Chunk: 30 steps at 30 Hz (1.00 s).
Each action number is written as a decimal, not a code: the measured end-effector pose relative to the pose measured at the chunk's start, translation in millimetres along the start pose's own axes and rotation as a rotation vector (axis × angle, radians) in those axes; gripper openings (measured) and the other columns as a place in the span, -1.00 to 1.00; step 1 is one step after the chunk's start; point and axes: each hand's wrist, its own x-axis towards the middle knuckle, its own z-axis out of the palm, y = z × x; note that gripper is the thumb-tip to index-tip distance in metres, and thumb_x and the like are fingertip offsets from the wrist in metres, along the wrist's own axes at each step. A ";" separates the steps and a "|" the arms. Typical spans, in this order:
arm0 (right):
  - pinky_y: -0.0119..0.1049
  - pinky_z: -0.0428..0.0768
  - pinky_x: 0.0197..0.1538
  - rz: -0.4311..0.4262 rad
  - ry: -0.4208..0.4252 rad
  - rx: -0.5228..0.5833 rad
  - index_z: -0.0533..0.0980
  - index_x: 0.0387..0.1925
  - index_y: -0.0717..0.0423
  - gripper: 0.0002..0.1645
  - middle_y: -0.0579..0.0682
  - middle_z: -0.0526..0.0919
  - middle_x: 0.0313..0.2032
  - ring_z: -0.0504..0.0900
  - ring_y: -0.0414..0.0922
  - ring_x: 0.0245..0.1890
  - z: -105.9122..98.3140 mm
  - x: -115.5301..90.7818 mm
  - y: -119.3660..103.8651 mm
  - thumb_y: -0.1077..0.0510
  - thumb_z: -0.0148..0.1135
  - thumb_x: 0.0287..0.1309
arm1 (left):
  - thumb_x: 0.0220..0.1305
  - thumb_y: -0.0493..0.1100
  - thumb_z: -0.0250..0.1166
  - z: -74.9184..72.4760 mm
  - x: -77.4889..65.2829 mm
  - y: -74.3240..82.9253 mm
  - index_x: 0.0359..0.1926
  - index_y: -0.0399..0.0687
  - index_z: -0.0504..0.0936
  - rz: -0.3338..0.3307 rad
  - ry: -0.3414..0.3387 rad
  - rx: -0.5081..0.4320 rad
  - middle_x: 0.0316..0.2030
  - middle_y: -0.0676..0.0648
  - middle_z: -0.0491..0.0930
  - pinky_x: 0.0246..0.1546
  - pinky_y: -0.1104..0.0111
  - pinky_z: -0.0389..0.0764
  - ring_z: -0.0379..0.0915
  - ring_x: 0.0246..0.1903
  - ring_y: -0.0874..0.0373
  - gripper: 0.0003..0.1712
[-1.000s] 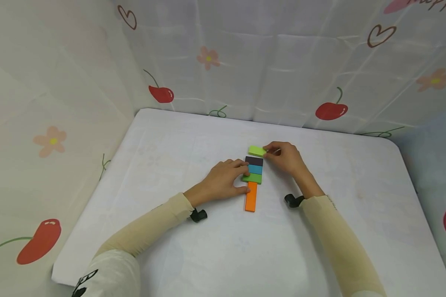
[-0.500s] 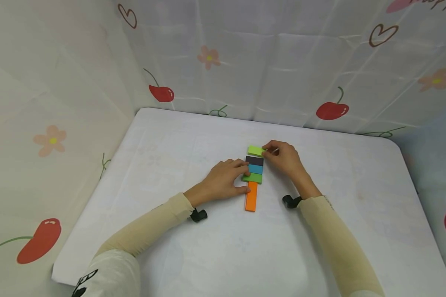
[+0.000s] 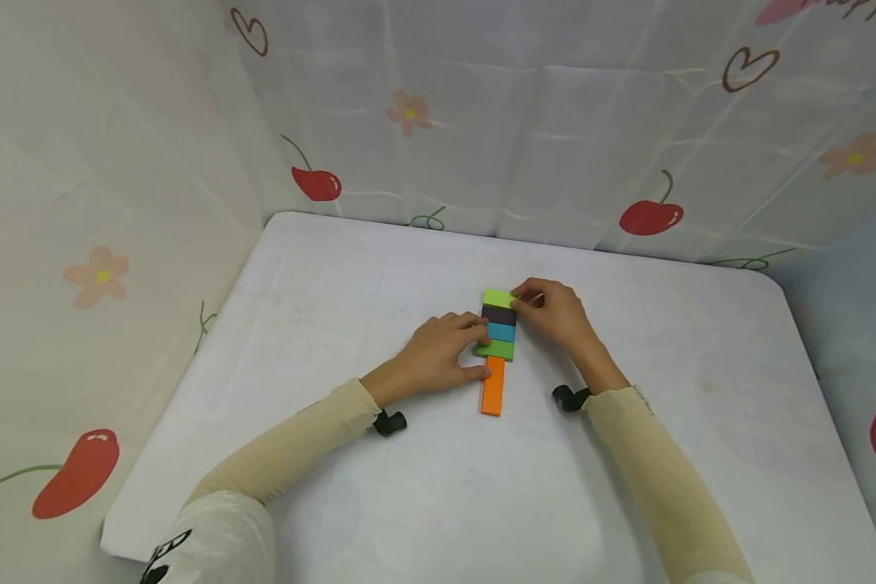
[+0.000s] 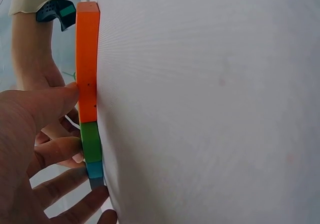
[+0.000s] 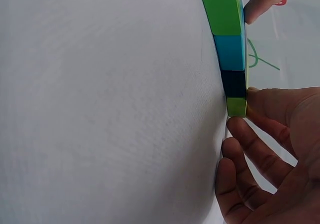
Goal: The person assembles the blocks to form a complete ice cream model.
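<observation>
In the head view, coloured blocks lie flat on the white table in a column. From far to near come a lime green block [image 3: 497, 298], a black block [image 3: 500, 315], a blue block [image 3: 502, 332], a green block [image 3: 498, 350] and a long orange block [image 3: 492, 391] laid lengthwise. My right hand [image 3: 552, 315] pinches the lime block at its right end; it sits against the black one. My left hand [image 3: 441, 353] rests with spread fingers along the column's left side. In the left wrist view, its thumb touches the orange block [image 4: 88, 59] and its fingers the green block [image 4: 91, 141] and beyond.
The white table [image 3: 321, 276] has a back edge along a printed curtain [image 3: 511, 138] with cherries and hearts. Another curtain [image 3: 153, 203] hangs at the left. Small black devices [image 3: 390, 423] sit on both wrists.
My right hand has drawn the lime block slightly left and nearer, closing the gap to the black block. My left hand and the other blocks have stayed in place.
</observation>
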 end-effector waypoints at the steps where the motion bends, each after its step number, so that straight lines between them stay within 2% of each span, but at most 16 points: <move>1: 0.05 0.65 0.18 0.002 -0.001 -0.004 0.69 0.15 0.02 -0.69 0.13 0.76 0.04 0.66 0.11 0.04 0.0 -0.3 -0.1 0.01 0.31 0.52 | 0.34 0.33 0.45 0.3 0.2 0.0 0.12 0.28 0.66 0.000 0.000 0.000 0.47 0.11 0.50 0.16 0.15 0.56 0.53 0.26 0.08 -0.54; 23: 0.08 0.65 0.19 -0.005 0.008 -0.042 0.66 0.21 0.03 -0.66 0.15 0.75 0.05 0.67 0.12 0.05 2.0 -6.7 -3.0 0.03 0.28 0.53 | 0.35 0.33 0.45 -2.5 -2.1 1.9 0.13 0.29 0.66 -0.008 -0.012 -0.002 0.48 0.11 0.49 0.17 0.14 0.56 0.54 0.26 0.08 -0.53; 30: 0.12 0.64 0.23 -0.004 0.005 -0.044 0.59 0.33 0.01 -0.55 0.15 0.74 0.10 0.66 0.13 0.10 4.2 -10.5 -0.4 -0.02 0.26 0.54 | 0.34 0.32 0.45 -4.5 -3.0 1.8 0.15 0.28 0.66 -0.017 -0.027 -0.011 0.48 0.11 0.49 0.22 0.11 0.58 0.54 0.27 0.07 -0.52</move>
